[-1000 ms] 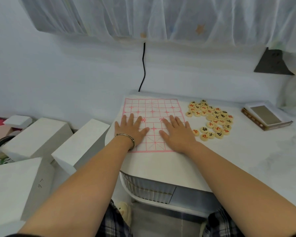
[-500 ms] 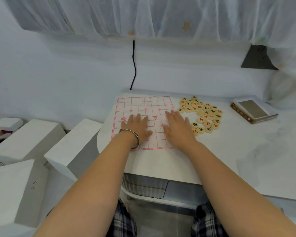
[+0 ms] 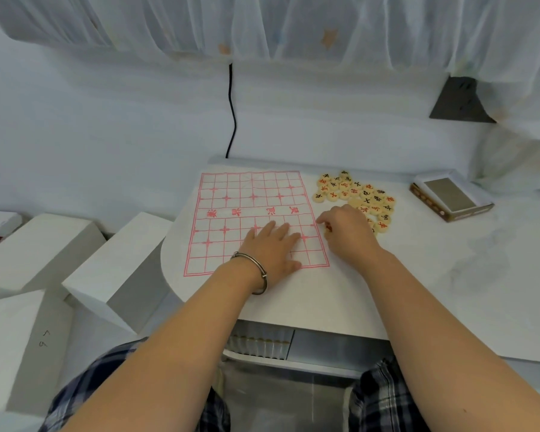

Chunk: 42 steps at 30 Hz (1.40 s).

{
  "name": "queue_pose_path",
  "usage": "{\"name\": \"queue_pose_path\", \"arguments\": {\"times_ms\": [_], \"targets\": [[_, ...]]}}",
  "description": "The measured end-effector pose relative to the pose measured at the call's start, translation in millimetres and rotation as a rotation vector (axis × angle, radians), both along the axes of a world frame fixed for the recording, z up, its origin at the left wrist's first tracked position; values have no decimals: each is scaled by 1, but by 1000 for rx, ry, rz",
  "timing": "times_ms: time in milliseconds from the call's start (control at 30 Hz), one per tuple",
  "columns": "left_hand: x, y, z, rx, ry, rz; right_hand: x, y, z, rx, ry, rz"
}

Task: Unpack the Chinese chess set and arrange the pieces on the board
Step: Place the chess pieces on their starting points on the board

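A white paper chess board (image 3: 250, 194) with a red grid lies flat on the white table (image 3: 418, 275). My left hand (image 3: 270, 247), a metal bangle on its wrist, rests palm down with fingers spread on the board's near right part. A heap of several round cream pieces (image 3: 356, 194) with red and black characters lies just right of the board. My right hand (image 3: 346, 233) is at the near edge of that heap, fingers curled around a red-marked piece (image 3: 327, 227) beside the board's right border.
The chess set's box (image 3: 451, 199) lies open at the table's far right. White foam blocks (image 3: 119, 272) stand left of the table. A black cable (image 3: 232, 110) hangs down the wall behind the board. A curtain hangs above.
My right hand slid off the board to the right and closed its fingers on a piece at the heap's near edge. My left hand shifted right across the board.
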State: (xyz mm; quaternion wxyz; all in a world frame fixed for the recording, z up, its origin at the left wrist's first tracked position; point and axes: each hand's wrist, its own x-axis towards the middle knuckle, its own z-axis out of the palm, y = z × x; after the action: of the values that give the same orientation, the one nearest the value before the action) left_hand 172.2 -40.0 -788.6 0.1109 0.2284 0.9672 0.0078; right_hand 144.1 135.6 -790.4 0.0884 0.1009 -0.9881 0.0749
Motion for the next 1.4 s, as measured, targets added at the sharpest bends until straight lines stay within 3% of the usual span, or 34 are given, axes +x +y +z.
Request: {"name": "queue_pose_path", "arguments": {"times_ms": [100, 267, 467, 633, 867, 1033, 1200, 1400], "targets": [[0, 5, -3, -9, 8, -19, 0, 2, 1, -108, 24, 9], [-2, 16, -4, 26, 43, -68, -3, 15, 7, -491, 162, -207], [-8, 31, -3, 28, 95, -104, -13, 38, 16, -1129, 99, -440], [-20, 47, 0, 57, 144, -95, -17, 61, 16, -1324, 52, -452], [-35, 67, 4, 88, 163, -84, -18, 78, 10, -1119, 124, -535], [-52, 80, 11, 183, 179, -28, -26, 94, 7, -830, 198, -552], [-66, 93, 8, 231, 180, 20, -40, 88, 6, -476, 20, -327], [-77, 90, 2, 252, 167, 29, -54, 79, 3, -154, -105, -203]]}}
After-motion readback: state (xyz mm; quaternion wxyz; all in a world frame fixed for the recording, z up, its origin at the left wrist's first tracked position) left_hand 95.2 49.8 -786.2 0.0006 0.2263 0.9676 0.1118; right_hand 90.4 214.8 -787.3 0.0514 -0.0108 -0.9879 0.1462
